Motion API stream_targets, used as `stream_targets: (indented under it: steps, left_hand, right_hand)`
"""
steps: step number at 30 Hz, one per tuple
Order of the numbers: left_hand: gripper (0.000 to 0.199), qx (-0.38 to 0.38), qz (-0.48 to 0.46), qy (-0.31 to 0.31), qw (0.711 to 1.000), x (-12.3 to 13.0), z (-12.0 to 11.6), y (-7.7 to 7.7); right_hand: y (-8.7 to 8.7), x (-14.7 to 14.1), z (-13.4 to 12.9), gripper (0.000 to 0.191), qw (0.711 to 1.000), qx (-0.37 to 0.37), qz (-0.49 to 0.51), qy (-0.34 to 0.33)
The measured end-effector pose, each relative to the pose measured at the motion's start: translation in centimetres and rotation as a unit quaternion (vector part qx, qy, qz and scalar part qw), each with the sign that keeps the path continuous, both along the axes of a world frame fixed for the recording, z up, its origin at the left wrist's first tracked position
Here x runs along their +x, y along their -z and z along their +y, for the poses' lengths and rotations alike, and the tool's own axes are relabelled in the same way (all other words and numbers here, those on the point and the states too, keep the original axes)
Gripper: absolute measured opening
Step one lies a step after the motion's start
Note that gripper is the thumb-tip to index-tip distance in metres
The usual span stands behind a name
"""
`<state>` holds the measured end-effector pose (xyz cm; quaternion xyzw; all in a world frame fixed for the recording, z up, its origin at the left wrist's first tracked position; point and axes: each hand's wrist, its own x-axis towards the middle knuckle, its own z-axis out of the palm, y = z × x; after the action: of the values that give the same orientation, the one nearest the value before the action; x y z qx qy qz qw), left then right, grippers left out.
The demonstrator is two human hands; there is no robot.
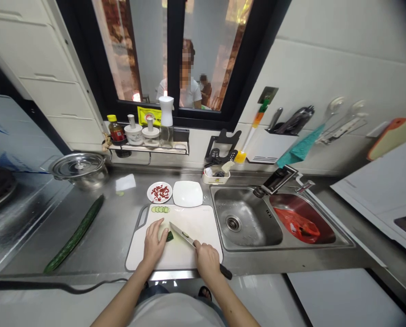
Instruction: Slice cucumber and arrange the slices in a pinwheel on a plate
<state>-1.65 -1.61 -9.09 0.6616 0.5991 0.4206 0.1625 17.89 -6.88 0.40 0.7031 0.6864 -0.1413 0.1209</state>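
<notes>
1. Two bare hands, mine, are over a white cutting board (192,261) with a grey rim, lying on a steel counter (116,247).
2. My right hand (208,260) is closed around a knife (177,230); the end of its black handle juts out behind my fist. The blade slants away to the left, with one thin cucumber slice (185,235) on it.
3. My left hand (154,240) is on the board, fingers extended and thumb apart. A short piece of dark green cucumber (169,236) lies at my thumb, near the blade; I cannot tell whether I am gripping it.
4. At the board's far left corner, pale cucumber slices (161,209) overlap in a row.
5. Just beyond the board are a small round plate (149,194) of chopped red pieces (160,192) and, just beside it, a white square plate (187,194).
6. Well to my left, a long whole cucumber (75,234) lies at a slant, with a lidded steel pot (83,175) behind it.
7. To my right is a double sink (247,243); its farther basin holds a red plastic bag (298,225).
8. Ahead, through a window, a person in a white top (191,93) is visible.
</notes>
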Motion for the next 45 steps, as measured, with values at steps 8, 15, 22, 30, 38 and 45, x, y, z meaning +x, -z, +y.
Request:
stream_targets:
  steps: [8, 15, 22, 30, 38, 45]
  left_hand:
    - [0.031, -0.056, 0.085, 0.170, 0.980, 1.2, 1.4, -5.2]
    - [0.023, -0.114, 0.089, 0.184, 0.972, 1.7, 1.1, -5.3]
    - [0.022, -0.147, 0.086, 0.232, 0.958, 2.0, 1.6, -6.3]
    - [0.013, -0.144, 0.012, 0.225, 0.963, 2.6, 2.0, -6.0]
    - [0.020, -0.197, -0.154, 0.000, 0.968, 3.8, 3.5, -3.8]
    - [0.011, -0.196, -0.148, -0.086, 0.966, 2.8, 6.4, -1.5]
  right_hand:
    - [-0.1, 0.2, -0.2, 0.046, 0.997, 0.075, -0.004, -0.036]
    - [0.1, 0.6, -0.7, 0.045, 0.996, 0.073, -0.009, -0.045]
    - [0.1, 1.1, -1.0, 0.041, 0.995, 0.076, -0.007, -0.059]
    - [0.2, 1.1, -1.0, 0.042, 0.996, 0.077, -0.008, -0.054]
    - [1.5, 2.7, -1.0, 0.047, 0.998, 0.066, 0.009, -0.003]
    - [1.7, 4.4, -0.8, 0.045, 0.996, 0.072, 0.029, 0.038]
